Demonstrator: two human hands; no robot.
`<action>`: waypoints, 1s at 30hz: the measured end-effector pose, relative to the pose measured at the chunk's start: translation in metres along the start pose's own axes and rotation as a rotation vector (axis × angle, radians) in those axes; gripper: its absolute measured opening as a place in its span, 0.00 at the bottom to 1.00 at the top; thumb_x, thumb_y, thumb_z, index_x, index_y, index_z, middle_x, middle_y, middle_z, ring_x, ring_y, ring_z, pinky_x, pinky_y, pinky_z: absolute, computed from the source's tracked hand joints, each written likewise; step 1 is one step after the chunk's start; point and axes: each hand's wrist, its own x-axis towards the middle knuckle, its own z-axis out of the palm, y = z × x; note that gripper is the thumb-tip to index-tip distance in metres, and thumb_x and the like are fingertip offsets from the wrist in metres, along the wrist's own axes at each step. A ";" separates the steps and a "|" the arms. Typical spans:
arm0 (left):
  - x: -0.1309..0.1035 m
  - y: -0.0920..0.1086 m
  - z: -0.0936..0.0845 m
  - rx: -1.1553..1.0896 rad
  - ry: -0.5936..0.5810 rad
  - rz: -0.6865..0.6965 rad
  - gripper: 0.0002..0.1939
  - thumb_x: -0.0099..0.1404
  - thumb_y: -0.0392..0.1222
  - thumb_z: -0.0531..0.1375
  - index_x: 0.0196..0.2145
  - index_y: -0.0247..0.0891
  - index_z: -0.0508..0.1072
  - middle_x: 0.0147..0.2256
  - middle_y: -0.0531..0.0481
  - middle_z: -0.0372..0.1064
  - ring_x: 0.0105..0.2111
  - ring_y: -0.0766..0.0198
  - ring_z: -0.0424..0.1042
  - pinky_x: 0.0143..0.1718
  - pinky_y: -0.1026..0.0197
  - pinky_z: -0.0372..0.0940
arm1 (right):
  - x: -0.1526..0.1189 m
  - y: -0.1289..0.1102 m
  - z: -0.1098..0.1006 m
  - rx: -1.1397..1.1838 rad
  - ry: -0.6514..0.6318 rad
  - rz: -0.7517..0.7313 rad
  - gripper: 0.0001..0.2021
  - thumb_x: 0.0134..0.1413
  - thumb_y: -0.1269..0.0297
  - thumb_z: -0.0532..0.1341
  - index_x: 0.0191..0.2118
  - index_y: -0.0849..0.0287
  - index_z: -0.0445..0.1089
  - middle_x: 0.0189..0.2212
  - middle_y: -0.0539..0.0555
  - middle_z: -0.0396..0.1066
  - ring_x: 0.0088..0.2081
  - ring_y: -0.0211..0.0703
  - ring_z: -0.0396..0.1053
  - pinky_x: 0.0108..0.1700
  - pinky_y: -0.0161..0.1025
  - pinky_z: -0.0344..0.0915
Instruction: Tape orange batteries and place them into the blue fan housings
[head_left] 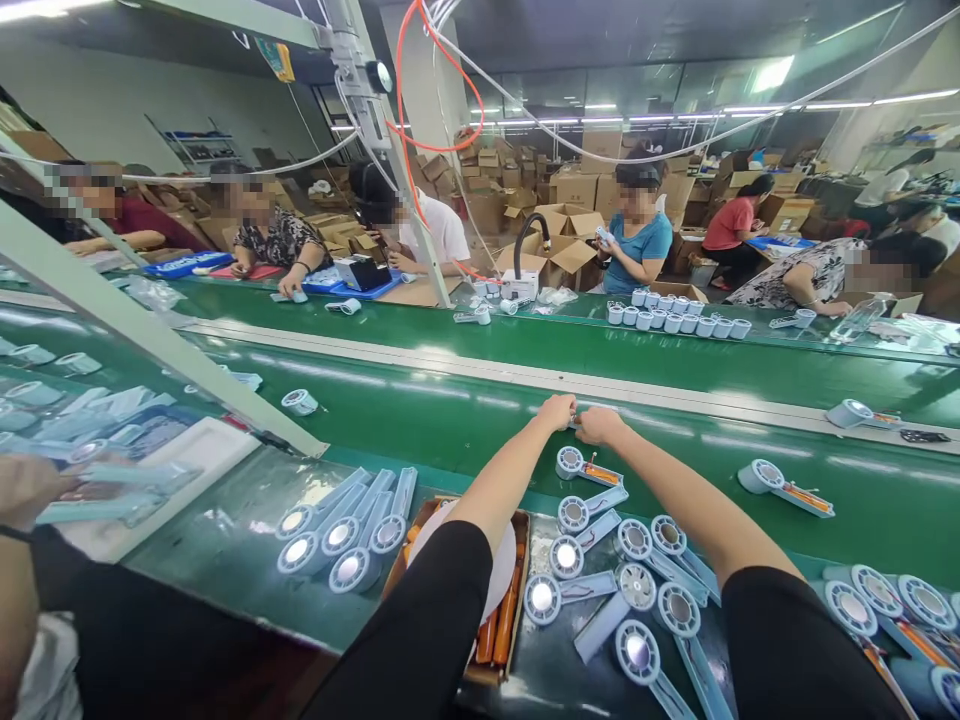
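Both my arms reach forward over the green belt (pixel 465 440). My left hand (pixel 559 411) and my right hand (pixel 600 426) nearly meet, fingers closed around a small part that I cannot make out between them. Just below them lies a light blue fan unit (pixel 570 462) with an orange cell in its open handle. Several more fan units (pixel 566 557) lie on the near table between my forearms. Under my left forearm stands a cardboard box (pixel 521 600) with orange cells and a white round piece.
Several fan units (pixel 350 570) lie left of the box. At far left, a co-worker's hand (pixel 30 488) is beside a white-edged tray (pixel 202 470). More units (pixel 765 476) sit at right. People work across the belt; a slanted metal post (pixel 150 320) stands at left.
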 end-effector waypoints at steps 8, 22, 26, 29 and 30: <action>-0.225 -0.064 -0.036 -0.058 -0.064 0.254 0.20 0.64 0.52 0.69 0.51 0.43 0.78 0.55 0.46 0.77 0.61 0.50 0.68 0.65 0.51 0.61 | -0.027 0.009 -0.012 0.003 0.130 -0.053 0.14 0.71 0.62 0.59 0.54 0.61 0.78 0.55 0.65 0.77 0.57 0.56 0.74 0.58 0.48 0.68; -0.409 -0.104 0.008 0.218 0.340 0.299 0.39 0.61 0.55 0.71 0.64 0.35 0.67 0.60 0.37 0.70 0.68 0.36 0.56 0.68 0.34 0.58 | -0.221 -0.151 0.024 0.877 0.054 -0.334 0.22 0.65 0.45 0.62 0.53 0.57 0.78 0.31 0.53 0.79 0.29 0.45 0.75 0.35 0.40 0.68; -0.440 -0.095 0.029 0.213 0.654 0.284 0.32 0.62 0.51 0.71 0.58 0.35 0.68 0.53 0.38 0.74 0.67 0.35 0.55 0.67 0.33 0.60 | -0.246 -0.207 0.052 1.276 -0.248 -0.366 0.30 0.60 0.36 0.63 0.50 0.60 0.75 0.25 0.48 0.73 0.21 0.37 0.67 0.29 0.36 0.63; -0.450 -0.089 0.043 0.196 0.750 0.227 0.31 0.61 0.43 0.71 0.59 0.38 0.67 0.53 0.39 0.74 0.68 0.35 0.54 0.67 0.31 0.59 | -0.249 -0.235 0.064 1.344 -0.344 -0.414 0.31 0.59 0.30 0.61 0.31 0.59 0.71 0.17 0.44 0.61 0.19 0.33 0.56 0.23 0.33 0.51; -0.452 -0.088 0.046 0.190 0.773 0.204 0.30 0.61 0.40 0.70 0.59 0.39 0.66 0.53 0.39 0.74 0.68 0.36 0.54 0.67 0.30 0.59 | -0.250 -0.241 0.066 1.344 -0.374 -0.431 0.32 0.59 0.29 0.60 0.28 0.59 0.68 0.17 0.44 0.59 0.19 0.33 0.54 0.22 0.33 0.49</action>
